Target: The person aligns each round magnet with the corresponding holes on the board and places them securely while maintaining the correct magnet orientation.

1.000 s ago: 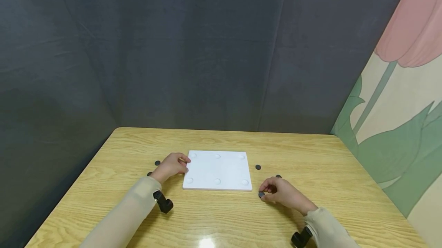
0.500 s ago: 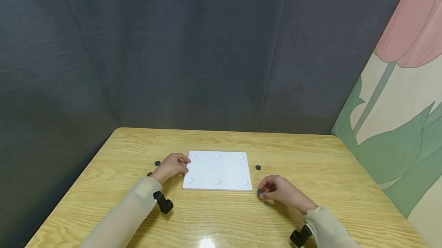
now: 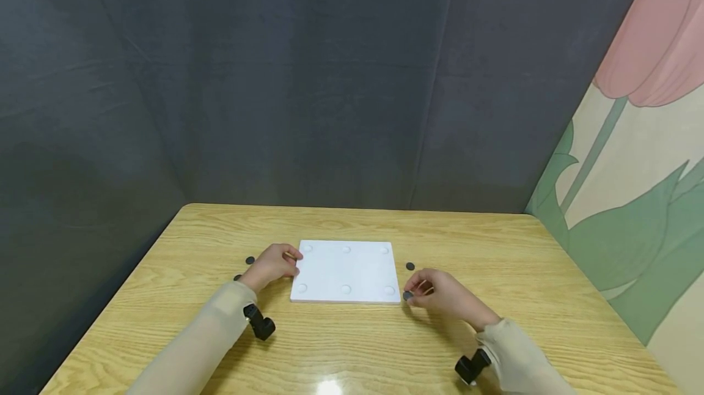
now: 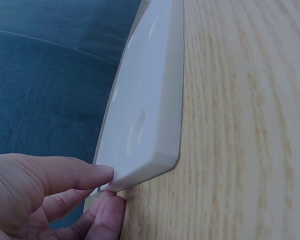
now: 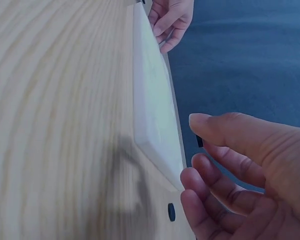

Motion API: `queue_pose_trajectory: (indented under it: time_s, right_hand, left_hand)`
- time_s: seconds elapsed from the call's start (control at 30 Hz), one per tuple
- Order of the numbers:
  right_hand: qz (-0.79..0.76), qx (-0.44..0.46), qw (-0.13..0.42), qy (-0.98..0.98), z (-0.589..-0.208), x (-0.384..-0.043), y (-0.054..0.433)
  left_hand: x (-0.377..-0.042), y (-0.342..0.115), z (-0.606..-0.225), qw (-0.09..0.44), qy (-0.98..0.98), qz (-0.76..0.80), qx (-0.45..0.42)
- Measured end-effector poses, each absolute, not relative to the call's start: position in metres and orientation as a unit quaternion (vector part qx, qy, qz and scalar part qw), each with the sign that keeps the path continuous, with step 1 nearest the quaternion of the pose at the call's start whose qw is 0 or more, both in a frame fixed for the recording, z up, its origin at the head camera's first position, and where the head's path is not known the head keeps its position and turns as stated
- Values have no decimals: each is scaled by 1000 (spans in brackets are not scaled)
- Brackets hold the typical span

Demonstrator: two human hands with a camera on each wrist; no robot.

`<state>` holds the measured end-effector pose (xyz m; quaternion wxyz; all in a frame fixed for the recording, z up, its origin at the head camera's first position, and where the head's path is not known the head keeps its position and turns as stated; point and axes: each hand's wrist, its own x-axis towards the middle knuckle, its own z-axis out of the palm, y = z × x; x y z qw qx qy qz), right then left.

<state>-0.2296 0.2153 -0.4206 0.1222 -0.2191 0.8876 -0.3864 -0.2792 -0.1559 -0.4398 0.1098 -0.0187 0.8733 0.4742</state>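
1 rd. blk. disc in R hand

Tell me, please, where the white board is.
In the head view, the white board lies between the left hand, at its left edge, and the right hand.

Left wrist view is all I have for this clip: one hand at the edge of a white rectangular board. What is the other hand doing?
Observer: The right hand holds a small dark round disc, seen in the head view.
Reviewer: Is it on the white rectangular board?
Observer: No, in the head view it shows just right of the board's near right corner.
Reviewer: Any other discs?
Observer: One dark round disc lies right of the board, and two dark discs show on its left.
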Motion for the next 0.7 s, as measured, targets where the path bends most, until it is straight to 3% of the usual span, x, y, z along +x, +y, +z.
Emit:
queue_pose_trajectory:
  time_s: [0.4, 0.7]
  right_hand:
    - [-396, -193, 119, 890, -414, -232, 202]
    - [-406, -225, 102, 880, -407, -240, 193]
  left_hand:
    - [-279, -157, -439, 115, 869, 480, -18]
    - [-279, -156, -439, 115, 868, 483, -14]
